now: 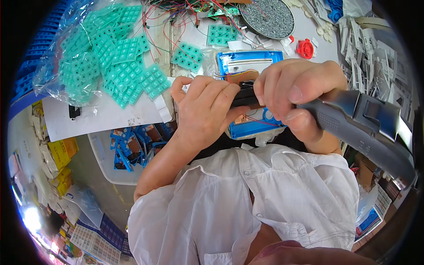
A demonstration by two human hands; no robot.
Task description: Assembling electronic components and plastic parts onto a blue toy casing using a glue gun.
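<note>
Both of my hands are raised close in front of my chest. My left hand (205, 106) pinches a small black part (244, 95) between its fingers and thumb. My right hand (304, 90) is closed, its fingertips at the other end of that black part. From between its thumb and forefinger a dark grey curved handle-like piece with shiny metal (353, 123) runs toward the right edge; its kind is unclear. Below the hands lies a blue plastic housing (238, 130) with thin wires, partly hidden by them.
Turquoise rubber keypads (126, 51) are heaped at the left, partly in clear plastic. A round tray of small metal screws (269, 20) stands at the back, near a red round part (304, 48). White plastic strips (366, 57) pile up right. A bin (104, 159) holds blue housings.
</note>
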